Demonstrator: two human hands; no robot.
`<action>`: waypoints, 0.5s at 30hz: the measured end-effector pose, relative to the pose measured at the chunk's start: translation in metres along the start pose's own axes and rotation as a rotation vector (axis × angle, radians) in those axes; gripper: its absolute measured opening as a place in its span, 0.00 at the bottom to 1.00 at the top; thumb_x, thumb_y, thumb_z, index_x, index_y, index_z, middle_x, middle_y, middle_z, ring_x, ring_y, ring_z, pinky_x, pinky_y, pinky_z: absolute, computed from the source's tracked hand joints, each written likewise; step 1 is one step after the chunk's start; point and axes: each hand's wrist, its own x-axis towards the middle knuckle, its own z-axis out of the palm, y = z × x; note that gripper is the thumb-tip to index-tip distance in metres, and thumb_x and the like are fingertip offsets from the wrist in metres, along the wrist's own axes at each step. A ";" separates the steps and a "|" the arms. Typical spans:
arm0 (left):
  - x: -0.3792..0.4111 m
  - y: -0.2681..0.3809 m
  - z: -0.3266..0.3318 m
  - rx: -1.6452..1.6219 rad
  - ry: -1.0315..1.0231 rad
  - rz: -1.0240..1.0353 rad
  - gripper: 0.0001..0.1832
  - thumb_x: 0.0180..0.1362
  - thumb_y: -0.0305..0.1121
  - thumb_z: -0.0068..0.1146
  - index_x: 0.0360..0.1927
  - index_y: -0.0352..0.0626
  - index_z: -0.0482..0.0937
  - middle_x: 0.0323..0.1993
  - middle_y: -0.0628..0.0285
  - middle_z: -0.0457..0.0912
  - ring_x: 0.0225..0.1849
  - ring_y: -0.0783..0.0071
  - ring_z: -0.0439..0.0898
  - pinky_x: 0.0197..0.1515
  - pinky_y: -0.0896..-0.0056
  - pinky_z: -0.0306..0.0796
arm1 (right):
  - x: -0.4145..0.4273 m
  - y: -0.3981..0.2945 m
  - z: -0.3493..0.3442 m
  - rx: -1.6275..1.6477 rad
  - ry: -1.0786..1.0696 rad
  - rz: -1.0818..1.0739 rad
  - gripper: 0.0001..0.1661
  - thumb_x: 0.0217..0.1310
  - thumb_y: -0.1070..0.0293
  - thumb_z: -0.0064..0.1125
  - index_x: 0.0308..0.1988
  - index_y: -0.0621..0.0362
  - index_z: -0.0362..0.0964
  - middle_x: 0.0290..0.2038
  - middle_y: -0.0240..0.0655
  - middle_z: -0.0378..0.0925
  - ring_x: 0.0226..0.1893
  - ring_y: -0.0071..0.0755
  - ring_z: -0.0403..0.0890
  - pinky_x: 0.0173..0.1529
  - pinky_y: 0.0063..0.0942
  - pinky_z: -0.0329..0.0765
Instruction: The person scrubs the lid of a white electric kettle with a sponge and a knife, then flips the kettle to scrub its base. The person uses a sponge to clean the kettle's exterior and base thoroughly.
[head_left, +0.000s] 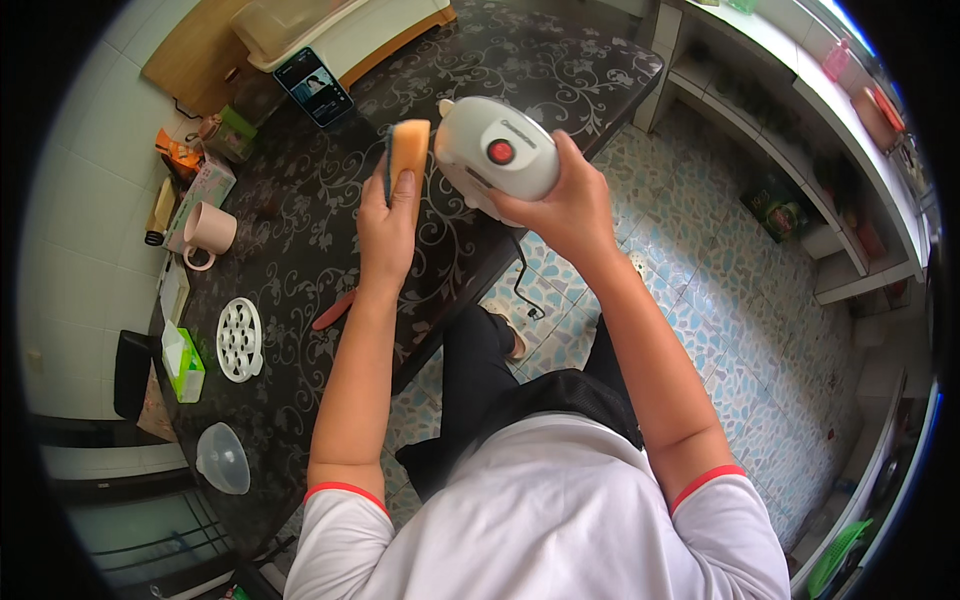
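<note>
My left hand (386, 232) grips an orange sponge (411, 146) with a dark scouring side, held upright over the table. Just to the right of it, my right hand (574, 202) holds a small white electric appliance (495, 142) with a red round button, tilted, its underside partly hidden. A gap separates sponge and appliance. From below the appliance a black power cord (520, 274) hangs past the table's edge. On the table lie a white perforated egg tray (240, 340), a clear plastic dome lid (223, 459) and a reddish strip-like object (334, 310), partly covered by my left forearm.
The dark floral table (300, 270) extends left and ahead. It carries a pink mug (211, 227), a green tissue pack (188, 371), a propped smartphone (313, 86), jars and boxes along the wall. White shelves (765, 127) stand at the right, across the tiled floor (675, 247).
</note>
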 end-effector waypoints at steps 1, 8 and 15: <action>-0.005 0.012 0.000 0.011 0.006 0.106 0.27 0.72 0.47 0.49 0.68 0.41 0.69 0.58 0.53 0.73 0.59 0.62 0.75 0.62 0.61 0.68 | 0.002 -0.003 0.001 -0.051 -0.022 0.001 0.31 0.37 0.56 0.75 0.39 0.60 0.70 0.32 0.47 0.83 0.35 0.52 0.86 0.39 0.38 0.81; -0.003 0.056 -0.001 0.260 0.030 0.457 0.32 0.63 0.47 0.63 0.67 0.46 0.70 0.58 0.50 0.71 0.58 0.53 0.75 0.60 0.57 0.70 | 0.007 -0.032 0.022 -0.204 -0.107 -0.112 0.39 0.38 0.49 0.74 0.45 0.63 0.68 0.33 0.51 0.83 0.36 0.55 0.86 0.42 0.42 0.82; 0.025 0.056 -0.010 0.295 0.064 0.263 0.32 0.58 0.53 0.67 0.57 0.40 0.78 0.48 0.48 0.76 0.50 0.55 0.79 0.53 0.60 0.74 | -0.002 0.005 0.020 0.252 -0.274 -0.103 0.68 0.34 0.57 0.86 0.68 0.52 0.45 0.60 0.56 0.69 0.61 0.53 0.74 0.62 0.43 0.73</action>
